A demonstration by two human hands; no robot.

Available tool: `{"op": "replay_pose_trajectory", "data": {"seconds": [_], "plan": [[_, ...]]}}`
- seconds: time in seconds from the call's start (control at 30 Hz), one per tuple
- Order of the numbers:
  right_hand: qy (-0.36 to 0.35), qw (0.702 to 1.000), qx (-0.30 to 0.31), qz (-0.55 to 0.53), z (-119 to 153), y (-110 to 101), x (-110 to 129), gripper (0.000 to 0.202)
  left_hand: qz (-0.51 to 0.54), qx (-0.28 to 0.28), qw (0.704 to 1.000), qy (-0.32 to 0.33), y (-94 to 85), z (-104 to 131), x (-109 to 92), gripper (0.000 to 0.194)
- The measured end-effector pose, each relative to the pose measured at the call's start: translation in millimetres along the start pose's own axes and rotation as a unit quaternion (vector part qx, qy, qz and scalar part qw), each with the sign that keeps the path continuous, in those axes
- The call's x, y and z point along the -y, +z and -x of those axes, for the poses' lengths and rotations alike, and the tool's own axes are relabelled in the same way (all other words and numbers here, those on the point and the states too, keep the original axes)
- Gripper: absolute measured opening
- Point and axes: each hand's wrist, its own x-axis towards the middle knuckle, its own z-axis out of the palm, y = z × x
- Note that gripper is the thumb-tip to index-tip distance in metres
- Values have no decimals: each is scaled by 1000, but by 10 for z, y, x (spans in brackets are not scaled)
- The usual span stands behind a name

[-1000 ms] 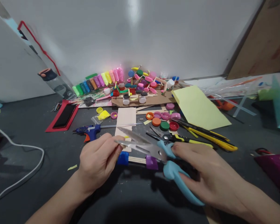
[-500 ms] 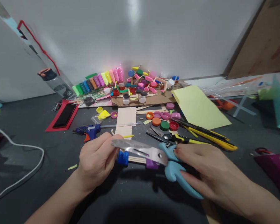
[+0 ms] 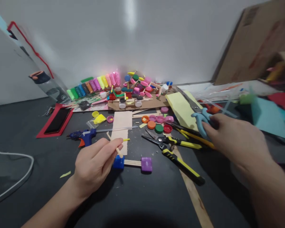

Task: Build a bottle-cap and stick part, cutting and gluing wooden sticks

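My left hand [image 3: 97, 161] is closed in a pinch on a short pale wooden stick [image 3: 118, 152], whose tip hangs over a blue cap [image 3: 119, 162]. Several thin sticks [image 3: 132, 163] link that cap to a purple cap [image 3: 146, 164], lying on the table. By my left fingertips, a thin yellow piece [image 3: 126, 139] shows over a flat wooden strip [image 3: 122, 118]. On the right, my right hand [image 3: 235, 142] grips the light-blue handles of scissors [image 3: 200, 118]. Their blades reach over a pale yellow paper sheet [image 3: 179, 109]; whether they touch it I cannot tell.
Black-and-yellow pliers [image 3: 180, 164] lie open on the dark table, near bottle caps [image 3: 159, 128]. A blue glue gun [image 3: 86, 136] and a phone [image 3: 57, 121] sit left. Clay packs [image 3: 92, 85] and a water bottle [image 3: 52, 90] stand at the back.
My right hand has carried the scissors away from my left hand, right and back to the paper sheet. My left hand keeps its pinch, and the pale stick now shows. The view has shifted right.
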Motion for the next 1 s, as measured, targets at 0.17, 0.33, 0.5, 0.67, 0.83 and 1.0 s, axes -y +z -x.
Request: {"op": "replay_pose_trajectory", "data": {"seconds": [0.17,0.33,0.5,0.67,0.83,1.0], "plan": [[51,998,19,27,-89,109,-136,29,-7,12,999,31,39,64,-16,26],[79,997,-1,-8,-148,203,-145,17,27,23,999,38,44,76,-81,25],[-65,985,-59,-152,86,-187,335,19,132,44,990,-2,6,35,-187,21],[-389,733,75,-552,559,-642,1054,24,120,15,992,41,-18,45,-162,22],[-312,657,167,-665,656,-640,1345,3,108,18,993,54,-18,49,-106,20],[-112,467,412,-774,590,-510,1322,5,117,27,992,46,-9,46,-94,19]]}}
